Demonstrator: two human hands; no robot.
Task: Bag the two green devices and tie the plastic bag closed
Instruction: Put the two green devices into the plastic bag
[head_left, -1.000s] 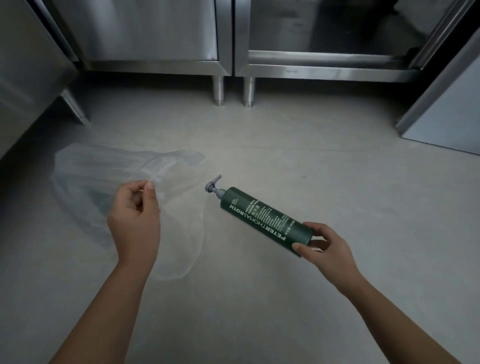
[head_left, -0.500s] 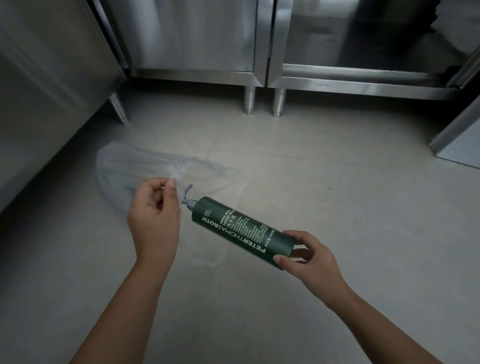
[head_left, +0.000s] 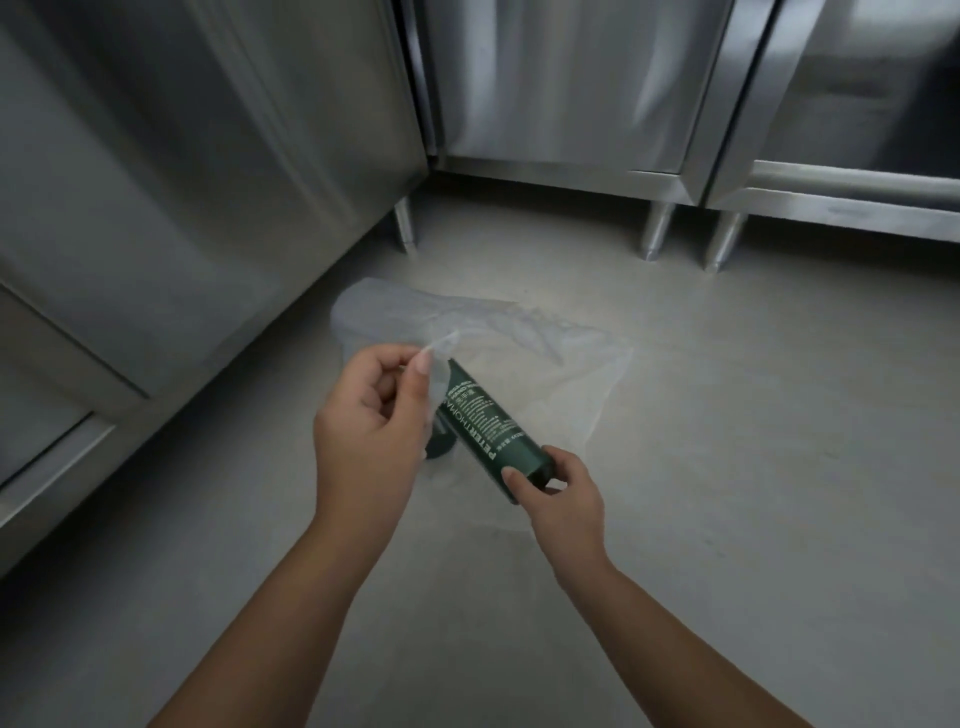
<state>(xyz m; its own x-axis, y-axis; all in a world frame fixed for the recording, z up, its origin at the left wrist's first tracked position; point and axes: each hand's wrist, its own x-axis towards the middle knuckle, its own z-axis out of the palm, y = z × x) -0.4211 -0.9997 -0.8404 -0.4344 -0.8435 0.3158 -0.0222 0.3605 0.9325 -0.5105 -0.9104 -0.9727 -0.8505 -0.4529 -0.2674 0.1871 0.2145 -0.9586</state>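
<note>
A clear plastic bag (head_left: 545, 358) lies on the grey floor. My left hand (head_left: 371, 431) pinches the bag's rim between thumb and fingers and holds it up. My right hand (head_left: 563, 499) grips the base of a dark green pump bottle (head_left: 488, 431) with white lettering. The bottle points up and to the left, and its pump end is hidden inside the bag's mouth behind the film. A second dark green object (head_left: 439, 441) shows partly under my left hand, seemingly inside the bag.
Stainless steel cabinets stand on short legs (head_left: 655, 231) along the back and on the left (head_left: 208, 208), forming a corner just behind the bag. Bare grey floor (head_left: 753, 441) stretches to the right and toward me.
The bottle's pump end has gone from just outside the bag into its mouth. My two hands have drawn closer together, and my view has shifted left toward the cabinet corner.
</note>
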